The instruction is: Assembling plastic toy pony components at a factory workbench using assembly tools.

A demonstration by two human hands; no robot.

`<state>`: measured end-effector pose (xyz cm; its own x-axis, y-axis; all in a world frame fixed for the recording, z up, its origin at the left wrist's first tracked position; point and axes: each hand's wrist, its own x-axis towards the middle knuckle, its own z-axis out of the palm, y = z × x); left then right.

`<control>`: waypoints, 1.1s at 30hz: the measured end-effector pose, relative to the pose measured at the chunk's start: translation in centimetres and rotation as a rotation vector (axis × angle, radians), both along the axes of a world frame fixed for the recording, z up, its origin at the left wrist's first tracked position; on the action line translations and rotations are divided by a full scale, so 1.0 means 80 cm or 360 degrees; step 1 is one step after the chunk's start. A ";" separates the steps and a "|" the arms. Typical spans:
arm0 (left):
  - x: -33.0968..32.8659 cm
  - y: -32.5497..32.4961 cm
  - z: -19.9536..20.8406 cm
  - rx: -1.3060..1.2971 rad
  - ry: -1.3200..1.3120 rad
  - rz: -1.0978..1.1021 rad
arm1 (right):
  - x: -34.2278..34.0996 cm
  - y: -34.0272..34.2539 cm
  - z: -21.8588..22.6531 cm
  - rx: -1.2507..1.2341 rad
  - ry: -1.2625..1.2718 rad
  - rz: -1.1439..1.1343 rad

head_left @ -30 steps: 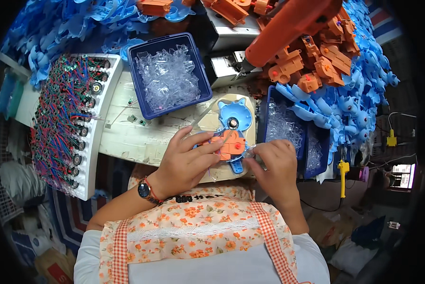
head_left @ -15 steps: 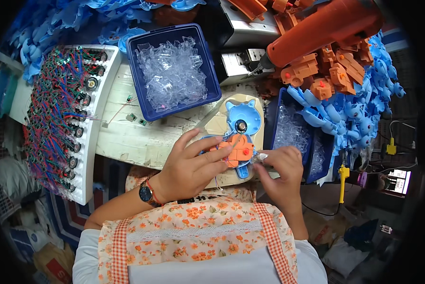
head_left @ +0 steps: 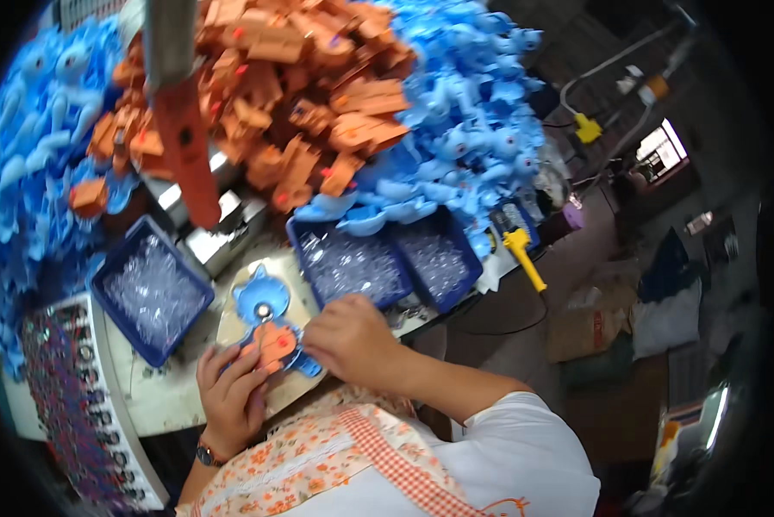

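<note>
Blue toy figure (head_left: 262, 312) lay flat on the bench (head_left: 159, 398), just in front of the twin blue trays of clear parts (head_left: 387, 263), with an orange piece (head_left: 275, 342) seated on its middle. Left hand (head_left: 232, 392) pressed its fingers (head_left: 253, 362) together on the orange piece from below. Right hand (head_left: 351, 338) covered the figure's right edge; its fingers were curled under, and whether they pinched anything could not be told. It looked like light, stiff moulded plastic, smooth and prone to sliding, best held by its flat rim.
</note>
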<state>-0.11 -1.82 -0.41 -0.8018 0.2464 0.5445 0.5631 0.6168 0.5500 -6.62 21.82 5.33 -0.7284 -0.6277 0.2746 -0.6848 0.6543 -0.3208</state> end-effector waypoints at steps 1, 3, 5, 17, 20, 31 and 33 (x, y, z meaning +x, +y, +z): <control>-0.001 0.002 0.004 0.0007 -0.0001 -0.0011 | -0.001 0.007 0.005 -0.0022 0.0027 0.0043; -0.001 0.005 0.017 -0.0057 0.0008 -0.0005 | -0.020 0.027 0.018 -0.0150 0.0128 0.0064; -0.003 0.008 0.029 -0.0164 -0.0008 -0.0030 | -0.048 0.057 0.059 -0.0316 0.0351 -0.0015; 0.005 0.010 0.039 -0.0064 -0.0100 -0.0098 | -0.264 0.486 0.154 0.0338 0.0145 -0.1905; 0.004 0.016 0.041 0.0083 -0.0162 -0.0091 | -0.249 0.541 0.164 0.0188 0.0151 -0.1715; -0.008 0.023 0.036 0.0119 -0.0039 -0.0106 | -0.252 0.613 0.138 0.0717 -0.0523 -0.1970; 0.000 0.021 0.038 0.0132 -0.0115 -0.0038 | -0.270 0.557 0.138 0.0710 -0.0500 -0.1963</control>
<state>-0.10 -0.12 2.65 -0.8340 0.2224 0.5050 0.5343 0.5544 0.6381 -28.20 66.37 16.34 -0.8721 0.4855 -0.0608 0.4835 0.8741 0.0460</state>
